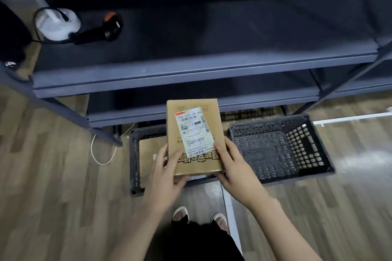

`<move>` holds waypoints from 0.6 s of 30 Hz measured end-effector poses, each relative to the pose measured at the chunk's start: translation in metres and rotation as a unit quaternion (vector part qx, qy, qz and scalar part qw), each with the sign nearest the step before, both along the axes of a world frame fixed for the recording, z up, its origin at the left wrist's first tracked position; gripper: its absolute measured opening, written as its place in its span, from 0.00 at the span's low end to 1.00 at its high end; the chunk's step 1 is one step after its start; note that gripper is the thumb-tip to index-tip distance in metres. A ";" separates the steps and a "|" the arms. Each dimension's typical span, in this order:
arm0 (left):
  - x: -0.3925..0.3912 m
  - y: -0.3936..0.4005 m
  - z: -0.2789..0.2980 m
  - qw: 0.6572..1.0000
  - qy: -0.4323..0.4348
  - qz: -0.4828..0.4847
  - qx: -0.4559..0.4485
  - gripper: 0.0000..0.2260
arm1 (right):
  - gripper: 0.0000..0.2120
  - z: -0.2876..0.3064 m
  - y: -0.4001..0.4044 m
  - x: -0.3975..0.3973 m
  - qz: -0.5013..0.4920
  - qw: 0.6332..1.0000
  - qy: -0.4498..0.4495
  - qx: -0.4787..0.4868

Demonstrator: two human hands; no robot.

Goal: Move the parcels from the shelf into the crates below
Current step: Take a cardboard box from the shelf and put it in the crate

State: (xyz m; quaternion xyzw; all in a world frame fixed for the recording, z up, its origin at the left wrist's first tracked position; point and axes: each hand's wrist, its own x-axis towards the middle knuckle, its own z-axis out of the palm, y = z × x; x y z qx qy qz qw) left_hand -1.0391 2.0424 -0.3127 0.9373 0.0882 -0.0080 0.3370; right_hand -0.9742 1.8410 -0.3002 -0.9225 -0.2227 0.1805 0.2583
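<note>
- A grey metal shelf (191,65) spans the upper frame; on its top board, upper left, lie a black handheld scanner (99,29) and a white round device (57,25).
- The wood-look floor (53,176) carries two dark perforated crates: a left crate (134,165) at centre and a right crate (282,148) beside it.

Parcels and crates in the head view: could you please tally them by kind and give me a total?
Cardboard parcels: 2, the labelled parcel held by the left hand and right hand, and the flat parcel lying in the left crate.
Dark plastic crates: 2, the left crate and the right crate.
Total: 4
</note>
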 end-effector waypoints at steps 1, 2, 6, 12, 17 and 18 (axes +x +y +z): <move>0.004 0.001 -0.016 1.000 0.015 -0.004 0.002 0.31 | 0.36 -0.017 0.001 0.004 -0.003 1.000 0.002 -0.002; 0.009 0.001 -0.032 1.000 0.027 -0.009 0.003 0.31 | 0.36 -0.034 0.002 0.007 -0.007 1.000 0.003 -0.006; 0.026 0.004 -0.114 0.997 0.070 -0.031 0.023 0.31 | 0.36 -0.123 0.004 0.020 -0.011 1.000 0.010 -0.025; 0.042 0.014 -0.269 0.995 0.089 -0.042 0.028 0.31 | 0.35 -0.271 0.010 0.041 0.016 0.999 0.013 -0.031; 0.055 0.014 -0.372 0.996 0.077 -0.040 0.029 0.31 | 0.34 -0.371 0.010 0.056 0.035 0.999 0.010 -0.028; 0.057 0.012 -0.386 0.996 0.075 -0.042 0.037 0.31 | 0.35 -0.386 0.008 0.059 0.035 0.999 0.012 -0.036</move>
